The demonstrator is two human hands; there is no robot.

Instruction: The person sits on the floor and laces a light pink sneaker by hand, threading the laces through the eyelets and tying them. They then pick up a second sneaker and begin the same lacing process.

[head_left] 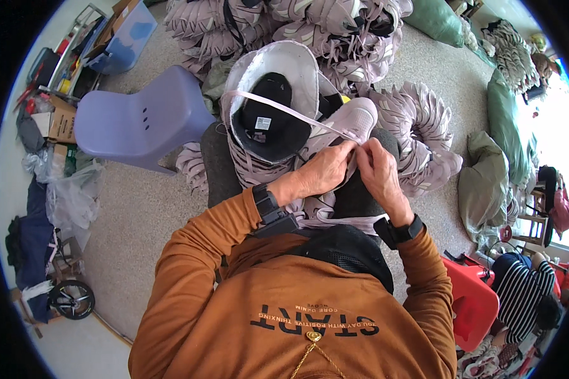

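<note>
A pale lilac sports shoe [278, 107] lies on my lap, its opening with a black insole facing up. A flat lilac shoelace [278, 107] runs across the opening toward my fingers. My left hand [319, 174] pinches the lace at the shoe's front part. My right hand [376, 167] pinches the same lace right beside it, fingertips of both hands touching. Both wrists wear black bands.
Piles of the same lilac shoes [310, 25] lie ahead and to the right [417, 126]. A lilac plastic chair [139, 120] stands at left. Green sacks [499, 126] are at right, a red stool [471, 297] and a seated person in stripes [518, 290] at lower right.
</note>
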